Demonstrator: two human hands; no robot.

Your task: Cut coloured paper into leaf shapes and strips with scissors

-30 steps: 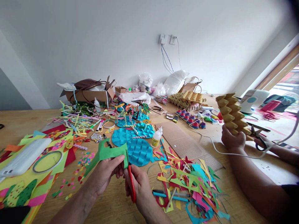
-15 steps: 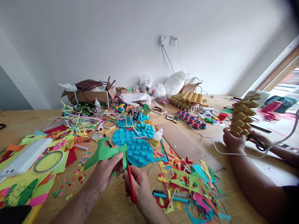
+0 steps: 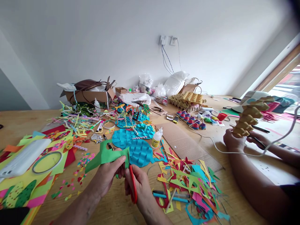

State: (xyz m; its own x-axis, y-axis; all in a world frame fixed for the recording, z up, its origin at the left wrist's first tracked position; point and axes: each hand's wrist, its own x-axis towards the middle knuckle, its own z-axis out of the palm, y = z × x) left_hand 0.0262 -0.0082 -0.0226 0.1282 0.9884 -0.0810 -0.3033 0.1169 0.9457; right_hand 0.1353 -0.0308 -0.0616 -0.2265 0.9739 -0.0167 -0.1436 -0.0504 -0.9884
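Note:
My left hand (image 3: pixel 114 167) pinches a sheet of green paper (image 3: pixel 105 155), which has a curved notch cut from its upper edge. Red-handled scissors (image 3: pixel 133 187) are gripped in my right hand (image 3: pixel 139 182), their blades pointing up at the paper's right end, close to my left fingertips. Both hands are held above the front of the table, side by side. Just beyond them lie blue painted egg-carton rounds (image 3: pixel 138 153). A white glue bottle (image 3: pixel 156 139) with a yellow label stands to the right of those rounds.
Coloured paper scraps (image 3: pixel 192 184) and blue pens (image 3: pixel 171 197) lie at my right. Coloured sheets (image 3: pixel 44 181) and a tape ring (image 3: pixel 47 162) are at left. Across on the right, another person's hands (image 3: pixel 235 140) hold an egg-carton piece (image 3: pixel 249 118). A white cable (image 3: pixel 234 153) crosses there.
The green paper and scissors have shifted slightly, with the blades still at the paper's right end. The other person's egg-carton piece has tilted to the right.

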